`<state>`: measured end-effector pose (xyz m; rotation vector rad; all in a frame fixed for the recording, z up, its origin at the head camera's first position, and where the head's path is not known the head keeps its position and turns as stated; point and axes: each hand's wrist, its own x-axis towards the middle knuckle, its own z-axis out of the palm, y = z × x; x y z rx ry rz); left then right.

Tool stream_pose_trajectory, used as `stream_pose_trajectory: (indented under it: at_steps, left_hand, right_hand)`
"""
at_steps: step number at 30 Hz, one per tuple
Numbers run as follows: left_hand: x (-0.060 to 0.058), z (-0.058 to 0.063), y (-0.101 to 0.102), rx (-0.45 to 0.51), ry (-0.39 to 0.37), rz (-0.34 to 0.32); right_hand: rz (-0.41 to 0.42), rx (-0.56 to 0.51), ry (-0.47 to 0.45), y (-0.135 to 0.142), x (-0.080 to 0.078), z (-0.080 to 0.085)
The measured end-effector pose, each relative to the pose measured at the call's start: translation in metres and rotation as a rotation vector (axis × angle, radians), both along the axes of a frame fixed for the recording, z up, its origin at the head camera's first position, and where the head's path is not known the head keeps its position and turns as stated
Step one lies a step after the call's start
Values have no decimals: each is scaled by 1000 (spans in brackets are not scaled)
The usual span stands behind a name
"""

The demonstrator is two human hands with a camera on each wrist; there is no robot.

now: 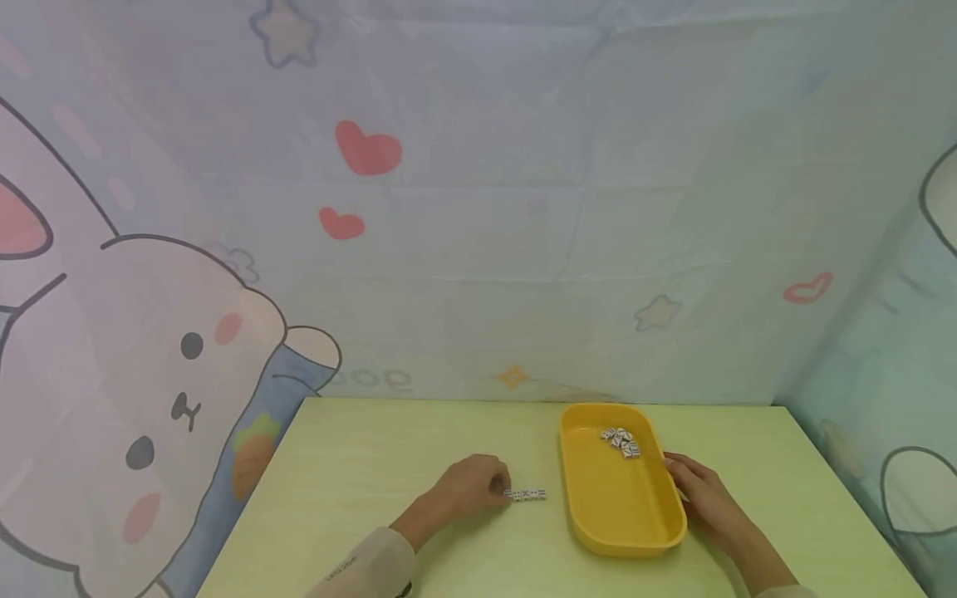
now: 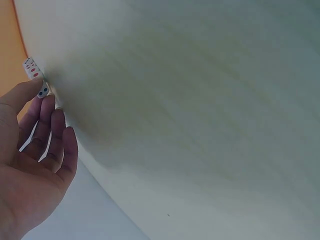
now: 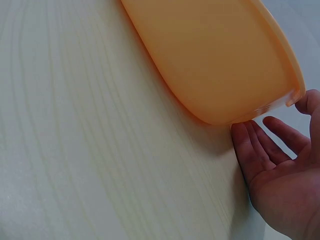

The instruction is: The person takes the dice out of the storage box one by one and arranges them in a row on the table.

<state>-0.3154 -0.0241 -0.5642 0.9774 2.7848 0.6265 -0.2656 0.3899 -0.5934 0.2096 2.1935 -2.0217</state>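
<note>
Several small white dice [image 1: 531, 494] stand in a short row on the table, touching side by side. At the row's left end my left hand [image 1: 473, 484] pinches a die [image 2: 43, 92] between thumb and index finger. In the left wrist view the other fingers are loosely bent, and red and blue pips show on the dice. A yellow tray [image 1: 609, 507] sits to the right of the row. My right hand [image 1: 706, 498] holds the tray's right side, the thumb at its rim and the fingers against its outer wall, as the right wrist view shows.
More white dice [image 1: 620, 442] lie loosely in a cluster at the tray's far end. Pale yellow-green wood grain covers the table [image 1: 359, 465]. A printed cloth [image 1: 478, 249] with a rabbit, hearts and stars hangs behind the table's back edge and along the sides.
</note>
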Motion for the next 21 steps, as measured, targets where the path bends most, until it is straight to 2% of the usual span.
stream_pose_trajectory:
  at_steps: [7, 17, 21]
  left_hand:
    - [1, -2, 0, 23, -40, 7]
    - [-1, -4, 2, 28, -28, 4]
    - [-1, -3, 0, 33, -52, -3]
  right_hand:
    - [-9, 12, -9, -1, 0, 1]
    - [-16, 8, -17, -1, 0, 1]
    - [-14, 4, -16, -1, 0, 0]
